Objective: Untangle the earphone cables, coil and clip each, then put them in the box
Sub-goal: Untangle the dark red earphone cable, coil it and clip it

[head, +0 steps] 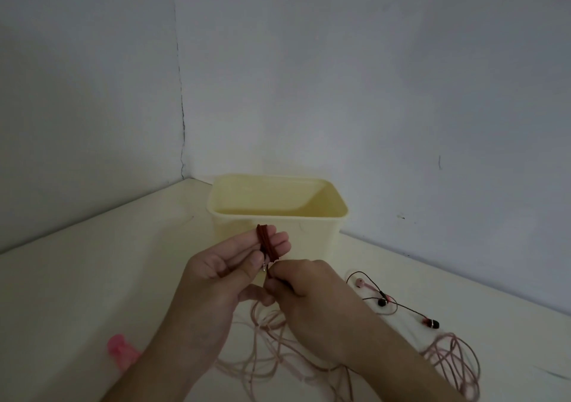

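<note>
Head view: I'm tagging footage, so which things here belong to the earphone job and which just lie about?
Job:
- dark red cable, coiled on left hand, pinched by right hand
- pink cable
- earbuds
- yellow box
- pink clip, probably

Lying about:
- nothing I can make out

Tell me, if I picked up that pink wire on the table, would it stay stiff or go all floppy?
Probably floppy: the pink cable lies in loose, uneven loops on the table. It looks thin, so likely light. It may snag, since its strands cross each other.
</note>
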